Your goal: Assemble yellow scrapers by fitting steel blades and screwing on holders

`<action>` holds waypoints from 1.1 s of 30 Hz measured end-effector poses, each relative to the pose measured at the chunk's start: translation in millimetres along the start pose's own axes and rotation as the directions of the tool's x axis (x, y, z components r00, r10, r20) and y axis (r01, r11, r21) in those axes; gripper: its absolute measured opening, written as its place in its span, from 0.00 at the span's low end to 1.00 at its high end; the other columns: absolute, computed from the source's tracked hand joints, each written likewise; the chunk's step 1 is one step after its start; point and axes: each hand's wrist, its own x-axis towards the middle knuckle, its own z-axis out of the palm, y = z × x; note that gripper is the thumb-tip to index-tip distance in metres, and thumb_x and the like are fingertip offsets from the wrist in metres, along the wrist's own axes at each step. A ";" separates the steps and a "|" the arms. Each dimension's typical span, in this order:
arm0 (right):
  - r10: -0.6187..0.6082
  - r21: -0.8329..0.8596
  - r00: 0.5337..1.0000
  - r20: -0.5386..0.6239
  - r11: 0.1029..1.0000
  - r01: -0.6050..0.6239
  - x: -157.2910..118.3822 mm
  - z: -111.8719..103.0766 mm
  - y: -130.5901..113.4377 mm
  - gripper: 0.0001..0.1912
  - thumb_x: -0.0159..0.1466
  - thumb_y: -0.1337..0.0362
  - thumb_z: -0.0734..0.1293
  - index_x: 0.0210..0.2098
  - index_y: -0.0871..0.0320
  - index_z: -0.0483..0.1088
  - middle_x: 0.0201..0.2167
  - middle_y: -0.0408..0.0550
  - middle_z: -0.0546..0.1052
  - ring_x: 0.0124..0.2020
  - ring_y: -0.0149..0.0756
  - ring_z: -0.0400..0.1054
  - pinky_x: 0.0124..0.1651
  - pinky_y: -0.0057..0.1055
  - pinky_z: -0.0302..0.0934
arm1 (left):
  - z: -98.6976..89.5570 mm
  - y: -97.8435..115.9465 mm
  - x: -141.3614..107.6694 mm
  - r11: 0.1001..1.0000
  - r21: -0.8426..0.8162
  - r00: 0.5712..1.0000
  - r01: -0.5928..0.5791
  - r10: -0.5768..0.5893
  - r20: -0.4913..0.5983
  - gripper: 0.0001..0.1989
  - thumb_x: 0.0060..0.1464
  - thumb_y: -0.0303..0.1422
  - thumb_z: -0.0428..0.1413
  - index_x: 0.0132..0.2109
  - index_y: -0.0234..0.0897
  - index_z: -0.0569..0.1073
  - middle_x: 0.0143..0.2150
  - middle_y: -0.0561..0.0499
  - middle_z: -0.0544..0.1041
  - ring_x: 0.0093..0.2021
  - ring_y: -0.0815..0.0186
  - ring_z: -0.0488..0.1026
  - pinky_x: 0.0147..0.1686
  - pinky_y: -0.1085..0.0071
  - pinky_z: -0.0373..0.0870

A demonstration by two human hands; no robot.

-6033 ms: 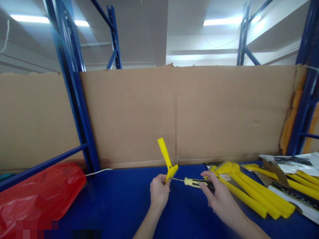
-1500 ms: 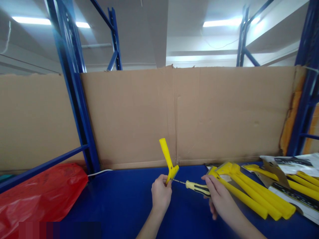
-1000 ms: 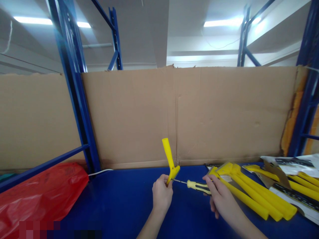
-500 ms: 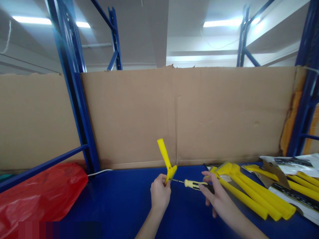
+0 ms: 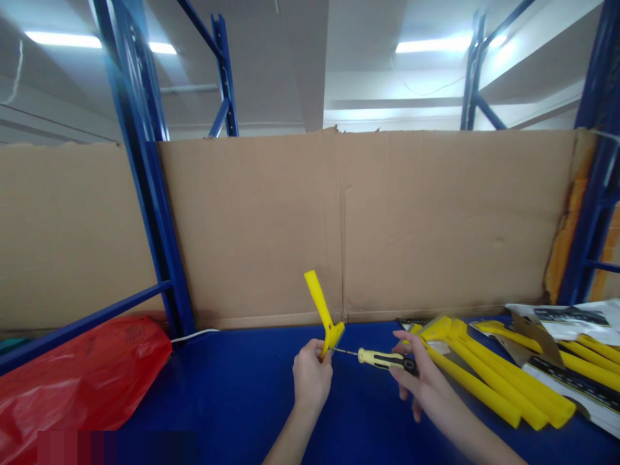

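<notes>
My left hand [image 5: 312, 378] grips the lower end of a yellow plastic tool [image 5: 320, 303], its tubular handle pointing up and tilted left and its angled head just above my fingers. A screwdriver [image 5: 380, 360] with a cream and black handle lies nearly level to the right. Its thin shaft runs left to the tool's head, where the tip meets it; whether a screw sits there is too small to tell. My right hand [image 5: 421, 378] has thumb and fingers around the black rear end of the screwdriver handle, the lower fingers loosely curled.
Several yellow plastic tools [image 5: 504, 374] lie piled at right beside printed packaging [image 5: 571, 387]. A red plastic bag [image 5: 87, 381] lies at left, near a white cable [image 5: 196, 334]. Cardboard [image 5: 252, 226] walls off the back of the blue table [image 5: 227, 400], between blue rack posts [image 5: 155, 206].
My right thumb and fingers have shifted slightly on the screwdriver handle, showing more of its black end. The left hand and the yellow tool have hardly moved.
</notes>
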 end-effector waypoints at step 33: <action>-0.076 -0.137 0.995 -0.060 0.988 0.067 6.9 -7.0 7.3 0.19 0.55 0.51 0.59 0.42 0.52 0.59 0.33 0.43 0.70 0.10 0.21 0.54 0.09 0.23 0.47 | -0.8 6.1 -3.7 0.995 0.065 0.997 -0.070 0.068 0.025 0.07 0.51 0.22 0.54 0.33 0.37 0.74 0.32 0.50 0.80 0.33 0.66 0.76 0.30 0.77 0.62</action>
